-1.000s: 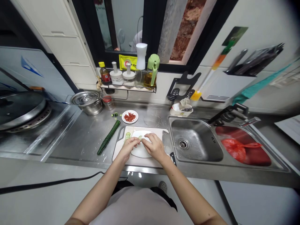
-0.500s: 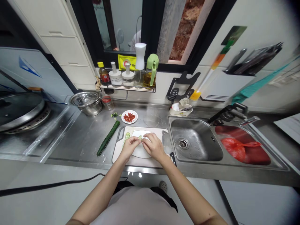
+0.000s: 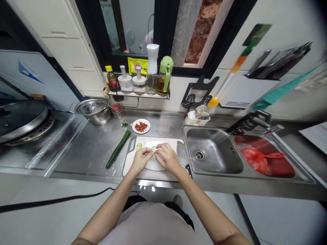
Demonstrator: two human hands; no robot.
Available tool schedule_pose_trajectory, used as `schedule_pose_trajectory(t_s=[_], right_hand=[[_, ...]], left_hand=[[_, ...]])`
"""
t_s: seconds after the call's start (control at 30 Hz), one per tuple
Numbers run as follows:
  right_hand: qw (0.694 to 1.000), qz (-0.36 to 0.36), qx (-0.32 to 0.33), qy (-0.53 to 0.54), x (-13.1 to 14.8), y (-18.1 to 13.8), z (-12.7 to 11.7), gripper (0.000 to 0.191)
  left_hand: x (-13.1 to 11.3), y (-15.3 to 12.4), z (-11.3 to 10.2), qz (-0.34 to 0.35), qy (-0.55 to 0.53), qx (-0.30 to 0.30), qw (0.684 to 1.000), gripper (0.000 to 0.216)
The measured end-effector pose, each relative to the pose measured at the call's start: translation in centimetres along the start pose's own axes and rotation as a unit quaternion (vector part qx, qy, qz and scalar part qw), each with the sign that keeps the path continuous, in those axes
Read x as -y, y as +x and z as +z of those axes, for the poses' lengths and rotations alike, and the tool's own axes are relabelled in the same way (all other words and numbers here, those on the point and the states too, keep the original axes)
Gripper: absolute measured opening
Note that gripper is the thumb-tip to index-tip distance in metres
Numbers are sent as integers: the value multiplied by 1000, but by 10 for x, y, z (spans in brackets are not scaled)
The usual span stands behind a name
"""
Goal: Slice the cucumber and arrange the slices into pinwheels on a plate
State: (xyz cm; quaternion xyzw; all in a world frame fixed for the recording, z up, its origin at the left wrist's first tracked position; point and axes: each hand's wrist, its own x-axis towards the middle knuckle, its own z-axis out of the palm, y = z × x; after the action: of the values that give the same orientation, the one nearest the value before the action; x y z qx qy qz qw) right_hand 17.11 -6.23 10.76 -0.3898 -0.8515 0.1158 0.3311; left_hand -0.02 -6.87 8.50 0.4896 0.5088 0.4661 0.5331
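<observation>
My left hand (image 3: 142, 159) pinches a thin pale green cucumber slice (image 3: 153, 149) at the fingertips, above a white plate (image 3: 153, 165). My right hand (image 3: 166, 156) meets it from the other side, fingers curled and their tips close to the slice; whether they grip it too is hard to see. The plate rests on a light cutting board (image 3: 163, 176), partly covered by my hands. More cucumber slices (image 3: 139, 146) lie overlapping beside my left hand. A knife (image 3: 188, 170) lies at the board's right edge, its black handle showing past my right wrist.
Left of the board lies a whole cucumber (image 3: 118, 149). Behind stand a small plate of chopped red pieces (image 3: 141, 126), cucumber scraps (image 3: 124, 124) and a lidded steel pot (image 3: 94, 110). The sink (image 3: 214, 153) is on the right, with a red bag (image 3: 255, 161) in its second basin.
The cucumber slice between my fingertips shows a little more of its face and sits slightly higher. My hands stay almost in the same place; the view has shifted slightly.
</observation>
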Motion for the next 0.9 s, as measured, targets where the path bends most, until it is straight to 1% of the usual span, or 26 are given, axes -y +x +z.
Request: schedule_pose_trajectory(t_s=[0.3,0.43,0.57,0.73,0.9], right_hand=[[994,58,25,88,-7,5,-3,9],[990,72,32,121,-14,5,1,8],[980,97,31,172,-21,2,8,12],[961,138,28,237,-30,0,17,16],[944,196,33,263,-44,-1,27,16]], left_hand=[[6,4,-1,19,13,10,1000,26],[9,8,1,22,13,9,1000,26],[13,9,4,28,10,8,1000,26],[22,13,7,10,-16,14,1000,29],[41,25,15,-19,-58,-6,998,36]])
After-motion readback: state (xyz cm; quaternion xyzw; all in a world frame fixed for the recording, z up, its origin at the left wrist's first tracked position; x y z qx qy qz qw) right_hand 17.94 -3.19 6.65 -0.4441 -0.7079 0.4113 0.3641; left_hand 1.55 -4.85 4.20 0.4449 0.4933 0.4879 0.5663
